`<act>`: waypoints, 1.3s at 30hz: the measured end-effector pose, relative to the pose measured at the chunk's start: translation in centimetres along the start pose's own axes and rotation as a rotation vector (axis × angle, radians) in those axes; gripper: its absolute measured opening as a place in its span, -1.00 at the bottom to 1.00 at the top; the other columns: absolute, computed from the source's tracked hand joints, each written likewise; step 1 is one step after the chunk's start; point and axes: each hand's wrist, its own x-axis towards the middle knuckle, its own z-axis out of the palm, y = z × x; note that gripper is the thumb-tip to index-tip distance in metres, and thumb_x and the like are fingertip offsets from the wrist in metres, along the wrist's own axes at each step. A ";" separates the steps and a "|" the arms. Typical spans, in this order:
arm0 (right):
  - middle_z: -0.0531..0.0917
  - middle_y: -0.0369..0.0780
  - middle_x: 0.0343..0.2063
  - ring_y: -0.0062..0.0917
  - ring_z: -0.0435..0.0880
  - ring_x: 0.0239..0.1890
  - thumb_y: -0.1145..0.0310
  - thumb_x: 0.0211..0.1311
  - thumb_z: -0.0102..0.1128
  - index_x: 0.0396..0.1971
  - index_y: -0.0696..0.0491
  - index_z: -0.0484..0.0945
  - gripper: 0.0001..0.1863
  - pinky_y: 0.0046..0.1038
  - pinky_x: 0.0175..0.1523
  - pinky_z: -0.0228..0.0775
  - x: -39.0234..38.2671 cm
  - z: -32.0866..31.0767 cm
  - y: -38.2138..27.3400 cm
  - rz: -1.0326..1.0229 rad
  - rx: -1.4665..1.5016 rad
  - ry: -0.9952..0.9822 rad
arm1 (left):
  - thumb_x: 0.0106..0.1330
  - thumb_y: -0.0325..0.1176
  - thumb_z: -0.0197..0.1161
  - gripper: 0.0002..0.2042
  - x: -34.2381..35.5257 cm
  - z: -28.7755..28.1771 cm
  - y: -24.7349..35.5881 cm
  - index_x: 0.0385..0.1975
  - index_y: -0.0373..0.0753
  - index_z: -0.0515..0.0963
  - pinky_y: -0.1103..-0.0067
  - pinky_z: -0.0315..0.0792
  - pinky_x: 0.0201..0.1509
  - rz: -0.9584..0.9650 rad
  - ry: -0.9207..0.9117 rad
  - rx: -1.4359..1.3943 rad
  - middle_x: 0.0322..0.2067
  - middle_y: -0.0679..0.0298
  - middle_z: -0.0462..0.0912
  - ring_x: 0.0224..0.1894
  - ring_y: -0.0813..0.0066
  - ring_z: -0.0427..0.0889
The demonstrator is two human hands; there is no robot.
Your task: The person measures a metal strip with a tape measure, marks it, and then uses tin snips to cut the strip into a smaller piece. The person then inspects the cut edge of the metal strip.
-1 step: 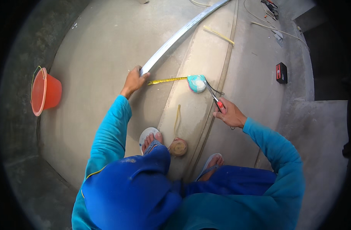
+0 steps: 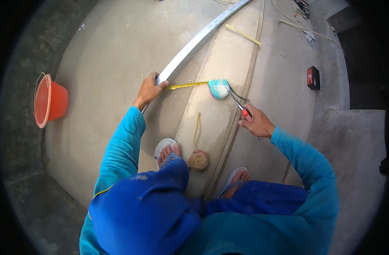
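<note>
My left hand [image 2: 150, 90] is closed around a long pale metal strip [image 2: 190, 46] that runs up and away to the upper right. Just beside that hand, a yellow tape blade [image 2: 187, 85] reaches out from a teal-and-white tape measure [image 2: 220, 90] lying on the floor. My right hand [image 2: 257, 122] grips a red-handled metal tool [image 2: 245, 114], its narrow end at or over the tape measure's right side; I cannot tell if they touch. Between my feet and the tape measure lie a thin yellow strip [image 2: 198, 125] and a round brownish object [image 2: 198, 160].
An orange bucket [image 2: 56, 102] stands by the left wall. A black-and-red box [image 2: 313, 78] sits at the right. A yellow piece [image 2: 243, 35] lies beyond the tape measure. Cables [image 2: 309, 32] and tools [image 2: 301, 9] lie at the upper right, near a dark recess [image 2: 360, 59].
My right hand and its tool sit very slightly higher and further right. The tape measure appears a few pixels higher. Both holds are the same.
</note>
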 end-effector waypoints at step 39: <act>0.51 -0.07 0.13 -0.23 0.49 0.21 0.22 0.03 0.51 0.25 0.14 0.35 -0.21 -0.29 0.29 0.34 0.7 14.1 -5.8 -0.732 -0.383 -0.507 | 0.51 -0.13 0.18 -0.58 -9.7 -2.8 -3.1 0.17 -0.32 0.54 0.50 0.47 0.22 -0.329 -0.349 -0.457 -0.02 0.16 0.68 0.09 0.45 0.61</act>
